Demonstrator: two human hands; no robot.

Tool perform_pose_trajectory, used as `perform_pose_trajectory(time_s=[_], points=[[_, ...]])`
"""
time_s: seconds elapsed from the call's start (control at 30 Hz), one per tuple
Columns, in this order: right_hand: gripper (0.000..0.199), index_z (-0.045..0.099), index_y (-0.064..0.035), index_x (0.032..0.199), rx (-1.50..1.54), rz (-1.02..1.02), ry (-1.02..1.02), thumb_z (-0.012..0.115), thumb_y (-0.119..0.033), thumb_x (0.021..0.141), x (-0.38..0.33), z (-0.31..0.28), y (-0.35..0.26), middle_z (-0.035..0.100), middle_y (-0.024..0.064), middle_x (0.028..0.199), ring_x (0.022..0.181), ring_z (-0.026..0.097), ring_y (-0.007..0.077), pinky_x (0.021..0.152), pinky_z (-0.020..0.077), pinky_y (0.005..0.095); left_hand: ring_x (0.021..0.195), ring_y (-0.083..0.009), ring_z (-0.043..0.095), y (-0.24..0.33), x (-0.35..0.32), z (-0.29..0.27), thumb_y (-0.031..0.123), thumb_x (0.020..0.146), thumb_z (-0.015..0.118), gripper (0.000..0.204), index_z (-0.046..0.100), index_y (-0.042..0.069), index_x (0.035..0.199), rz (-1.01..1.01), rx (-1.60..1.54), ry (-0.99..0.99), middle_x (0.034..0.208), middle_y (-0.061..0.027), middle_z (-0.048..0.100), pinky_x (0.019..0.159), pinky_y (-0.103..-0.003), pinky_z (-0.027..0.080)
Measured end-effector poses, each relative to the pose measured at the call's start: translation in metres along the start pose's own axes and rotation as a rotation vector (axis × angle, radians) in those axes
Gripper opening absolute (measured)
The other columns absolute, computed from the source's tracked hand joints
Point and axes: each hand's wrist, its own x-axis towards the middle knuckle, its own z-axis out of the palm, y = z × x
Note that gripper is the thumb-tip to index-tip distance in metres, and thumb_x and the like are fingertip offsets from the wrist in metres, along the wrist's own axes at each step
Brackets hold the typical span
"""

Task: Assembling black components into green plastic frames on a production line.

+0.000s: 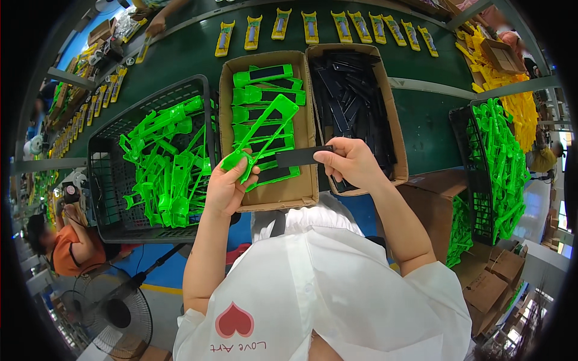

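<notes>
My left hand (230, 183) is closed round the narrow end of a green plastic frame (280, 109), whose rectangular opening points up and away. Pinched in my right hand (352, 161) is a flat black rectangular panel (295, 157), its free end reaching left close to the green frame. Beneath both hands stands a cardboard box (308, 186) holding several green frames (262, 73) with black panels set in them. Just right of it, a second cardboard box (397, 138) is heaped with loose black panels (344, 90).
On my left a black plastic crate (208, 90) holds loose green frames (174, 174). Yellow assembled pieces (310, 29) line the far side of the green table (415, 75). Right stand another crate of green parts (500, 168) and a yellow pile (518, 108). A fan (117, 313) and co-worker (78, 243) are lower left.
</notes>
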Motion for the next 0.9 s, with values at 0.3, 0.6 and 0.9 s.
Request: perform_pose_trajectory(time_s=[0.3, 0.6, 0.9], points=[[0.013, 0.055, 0.0006, 0.081, 0.012, 0.071, -0.022, 0.054, -0.012, 0.083, 0.003, 0.014, 0.002, 0.053, 0.0015, 0.056, 0.040, 0.043, 0.0024, 0.038, 0.0323, 0.0163, 0.071, -0.0167, 0.060, 0.008, 0.007, 0.003, 0.006, 0.084, 0.052, 0.018, 0.054, -0.003, 0.099, -0.049, 0.490, -0.201, 0.086, -0.0096, 0.060, 0.056, -0.025, 0.048], [0.020, 0.057, 0.0018, 0.081, -0.305, 0.102, 0.061, 0.055, -0.018, 0.083, 0.009, 0.034, 0.001, 0.055, 0.0037, 0.053, 0.041, 0.049, 0.0051, 0.038, 0.0365, 0.0195, 0.066, -0.0152, 0.059, 0.008, 0.005, -0.005, 0.008, 0.085, 0.051, 0.014, 0.055, -0.003, 0.093, -0.088, 0.395, -0.240, 0.077, -0.0097, 0.060, 0.055, -0.026, 0.047], [0.040, 0.049, 0.0011, 0.071, -1.010, 0.024, 0.201, 0.059, -0.037, 0.076, 0.022, 0.051, 0.016, 0.056, 0.0146, 0.058, 0.059, 0.059, 0.0300, 0.056, 0.0466, 0.0378, 0.064, -0.0140, 0.058, 0.007, 0.007, -0.006, 0.006, 0.085, 0.050, 0.014, 0.056, -0.003, 0.093, -0.045, 0.504, -0.212, 0.075, -0.0094, 0.060, 0.054, -0.024, 0.046]])
